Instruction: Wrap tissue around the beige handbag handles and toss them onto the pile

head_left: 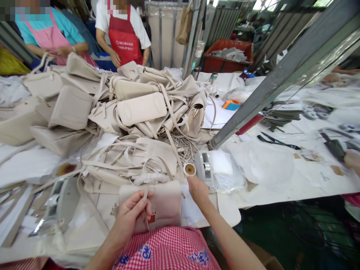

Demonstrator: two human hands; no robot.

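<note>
A beige handbag [168, 200] lies at the table's front edge, against the checked apron. My left hand [134, 210] is closed over its front, pinching a narrow beige strap [145, 192] between thumb and fingers. A small red patch shows on the bag beside those fingers. To the right, my right hand [198, 192] reaches to the near rim of a small round pot [189, 169] with brown contents. Its fingers are drawn together, and whatever is in them is hidden. Just right of the pot stands a grey tape dispenser [201, 168].
Beyond the bag rises a heap of beige bags [142, 108] and loose straps. A slanted metal post [253, 93] crosses the right side. Another tape dispenser [66, 202] sits at left. Two people in aprons stand opposite; another person's hand [352, 161] shows at far right.
</note>
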